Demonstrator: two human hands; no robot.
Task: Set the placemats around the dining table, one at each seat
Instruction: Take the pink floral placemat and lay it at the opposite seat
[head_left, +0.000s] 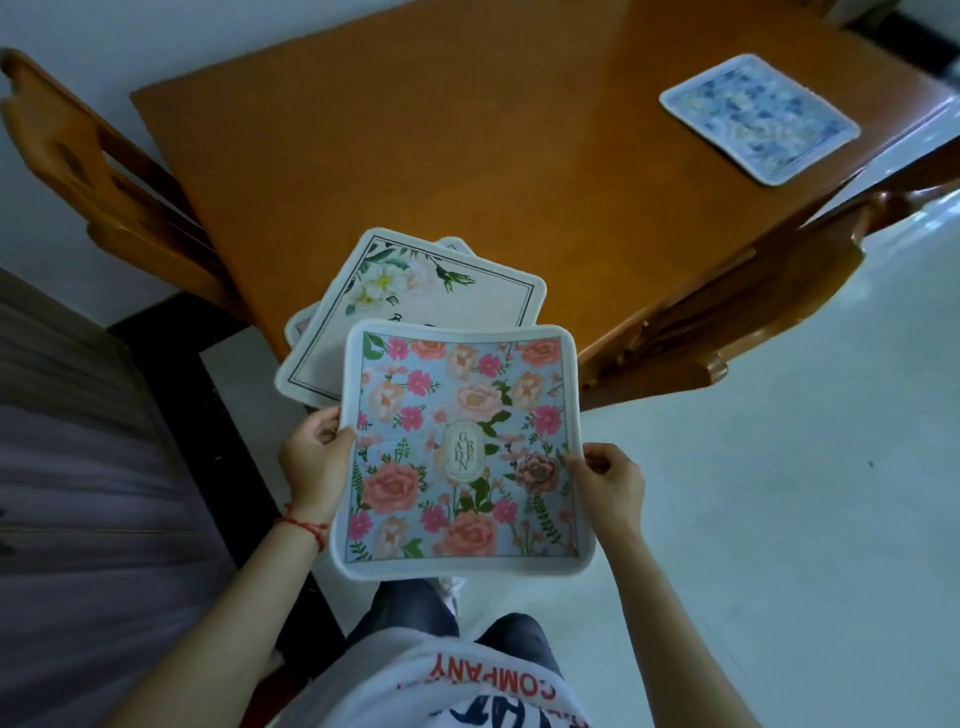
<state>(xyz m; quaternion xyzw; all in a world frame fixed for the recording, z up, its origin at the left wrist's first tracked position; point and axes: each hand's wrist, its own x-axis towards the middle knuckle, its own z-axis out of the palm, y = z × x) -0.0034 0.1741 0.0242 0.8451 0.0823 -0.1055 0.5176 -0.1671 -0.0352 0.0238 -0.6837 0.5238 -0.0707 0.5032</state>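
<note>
I hold a floral placemat (460, 447) with pink and peach roses on pale blue, lifted in front of me just off the near corner of the orange wooden table (467, 156). My left hand (314, 460) pinches its left edge and my right hand (608, 480) pinches its right edge. Under its far edge a white placemat with white flowers (415, 306) lies on the table corner, overhanging it, on top of further mats whose edges peek out. A blue patterned placemat (758, 117) lies flat at the far right side of the table.
A wooden chair (104, 171) stands at the table's left side and another wooden chair (727, 312) is tucked in at the right. A dark cabinet or bed edge (78, 441) fills the left. Pale floor (779, 493) lies to my right.
</note>
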